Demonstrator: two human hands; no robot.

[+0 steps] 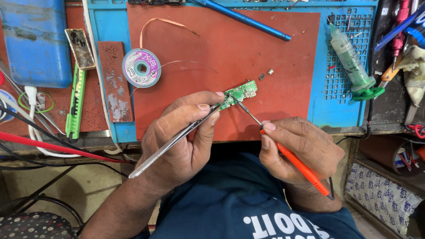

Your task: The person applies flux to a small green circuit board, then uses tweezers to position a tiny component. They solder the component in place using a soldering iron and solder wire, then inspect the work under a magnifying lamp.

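Nearest the viewer, past a dark blue shirt, two hands work over the near edge of the desk [53, 150]. On the left, the left hand [183, 137] is closed around silver tweezers [177, 139], thumb and forefinger pinching them, their tips reaching the small green circuit board [240, 94]. On the right, the right hand [299, 148] is curled around an orange-handled soldering iron [294, 161], held like a pen, its thin metal tip touching the board's near side. That board lies on a red mat [248, 48], a little right of the mat's middle and just beyond both hands.

Farther along the mat, left of the board, sits a spool of solder wick [141, 67] with a loose copper strand curling away. Two tiny loose parts [266, 74] lie just beyond the board to the right. A long blue rod [248, 20] crosses the far edge.

Under the red mat lies a blue work mat [336, 110], showing along the left and right; on its gridded right side rests a clear green-tipped syringe [352, 62]. Left of the mats are a green utility knife [76, 104] and a large blue case [35, 42]. Cables [44, 146] crowd the near left edge, and tools pile up at the far right, so open room is mostly the bare red stretch beyond the board.
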